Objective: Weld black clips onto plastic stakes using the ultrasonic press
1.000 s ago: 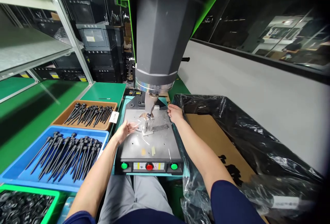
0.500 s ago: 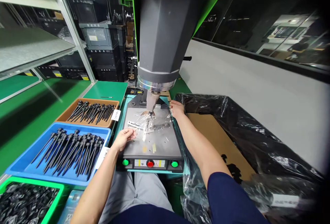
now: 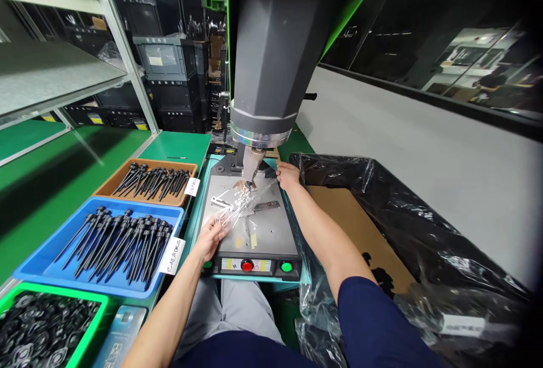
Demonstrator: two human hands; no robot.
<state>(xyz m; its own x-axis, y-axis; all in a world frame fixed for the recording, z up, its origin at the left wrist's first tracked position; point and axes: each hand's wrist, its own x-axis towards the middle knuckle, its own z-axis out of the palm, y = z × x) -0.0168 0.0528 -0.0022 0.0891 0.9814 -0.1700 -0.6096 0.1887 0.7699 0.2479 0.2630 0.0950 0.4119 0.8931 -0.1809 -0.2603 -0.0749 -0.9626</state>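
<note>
A clear plastic film (image 3: 241,203) is stretched and crumpled over the metal plate (image 3: 265,238) of a press machine, just in front of its metal tip (image 3: 253,163). My left hand (image 3: 212,237) grips the film's near-left end, fingers closed. At the far right edge of the plate, my right hand (image 3: 288,176) pinches the other end. Beneath the tip sits a small dark piece (image 3: 248,185), partly covered by the film; its kind is unclear. A silver bracket (image 3: 221,203) and a dark metal bracket (image 3: 267,206) lie on the plate.
On the left stand a brown tray (image 3: 106,187) and a blue tray (image 3: 38,260) of long black stemmed parts, plus a green bin (image 3: 95,325) of small black pieces. Green buttons (image 3: 287,267) and a red button (image 3: 246,265) line the front. A plastic-lined box (image 3: 339,204) is at right.
My left hand has moved slightly nearer to me and gathered the film, pulling it leftward into a diagonal. My right hand has shifted slightly left. The dark bracket shows more plainly.
</note>
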